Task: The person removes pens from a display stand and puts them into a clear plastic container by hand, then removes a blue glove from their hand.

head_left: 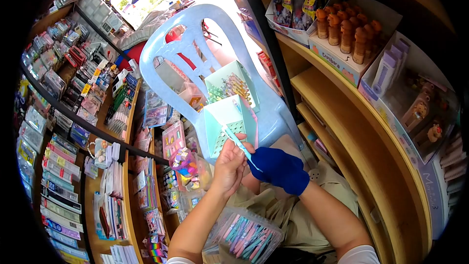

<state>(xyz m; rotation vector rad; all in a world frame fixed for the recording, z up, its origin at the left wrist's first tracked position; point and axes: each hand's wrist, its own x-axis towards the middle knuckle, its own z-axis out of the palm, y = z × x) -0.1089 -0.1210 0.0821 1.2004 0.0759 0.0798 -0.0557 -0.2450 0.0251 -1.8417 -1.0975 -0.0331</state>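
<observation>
Head view: your left hand [228, 165] pinches a pale-blue pen [233, 136] between its fingers, against your blue-covered right hand [281, 168], whose hidden grip you can't tell.

On the wooden shelving at right [325, 90], a printed carton [330, 60] of brown animal-shaped figures [346, 38] stands between dark shiny packets [294, 2] and a lilac-edged box [386, 117], while packaged stationery [61, 186] crowds the left.

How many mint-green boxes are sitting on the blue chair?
2: a front box, nearer the camera, and a rear box behind it, toward the backrest. Anything tucked behind them may be hidden.
</observation>
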